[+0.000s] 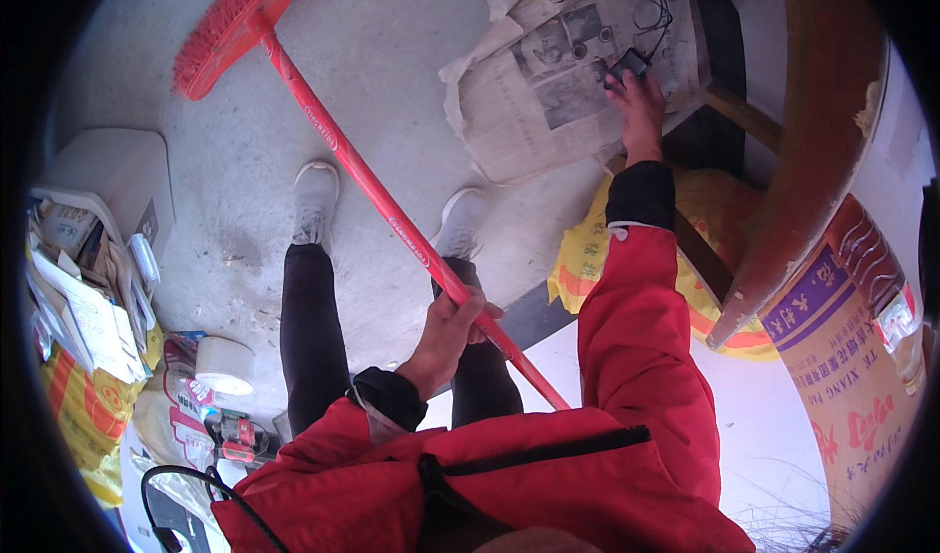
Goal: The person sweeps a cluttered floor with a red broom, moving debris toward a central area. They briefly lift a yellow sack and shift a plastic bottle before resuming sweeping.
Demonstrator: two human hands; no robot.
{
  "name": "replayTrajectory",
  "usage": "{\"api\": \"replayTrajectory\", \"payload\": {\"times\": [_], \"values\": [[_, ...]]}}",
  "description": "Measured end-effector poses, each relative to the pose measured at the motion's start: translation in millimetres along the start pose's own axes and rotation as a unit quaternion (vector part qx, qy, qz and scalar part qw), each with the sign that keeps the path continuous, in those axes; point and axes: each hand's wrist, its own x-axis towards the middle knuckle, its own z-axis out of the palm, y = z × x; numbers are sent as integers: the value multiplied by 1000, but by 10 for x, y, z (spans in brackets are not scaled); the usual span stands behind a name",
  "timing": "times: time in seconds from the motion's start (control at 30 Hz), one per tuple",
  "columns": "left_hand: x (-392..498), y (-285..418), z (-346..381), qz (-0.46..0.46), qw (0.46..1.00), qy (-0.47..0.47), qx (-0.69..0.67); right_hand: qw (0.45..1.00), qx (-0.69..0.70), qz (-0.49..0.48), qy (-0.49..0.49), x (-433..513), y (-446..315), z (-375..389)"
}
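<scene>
My left hand (449, 334) is closed around the red handle of a push broom (367, 178), which slants across the view. The broom's head with red bristles (220, 46) is at the upper left. My right hand (637, 108) reaches out to a small black device with a cable (628, 65) and touches it with the fingers; whether it grips the device cannot be told. Under the device, worn newspaper sheets (514, 130) cover a surface at the upper right.
A bin full of papers (95, 193) stands at the left, with a white roll (224, 366) and plastic bags below it. A worn wooden edge (815, 186), yellow bags (580, 266) and a printed cardboard box (822, 377) are at the right. Grey concrete floor surrounds my shoes.
</scene>
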Motion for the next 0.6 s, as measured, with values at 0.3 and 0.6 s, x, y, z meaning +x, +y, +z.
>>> {"api": "replayTrajectory", "payload": {"times": [0.3, 0.6], "values": [[9, 23, 13, -5, 1000, 1, 8, 913, 304, 75, -262, -487, -47, 53], [-17, 22, -5, -5, 1000, -11, 0, 799, 464, 129, -359, -736, 52, 242]]}}
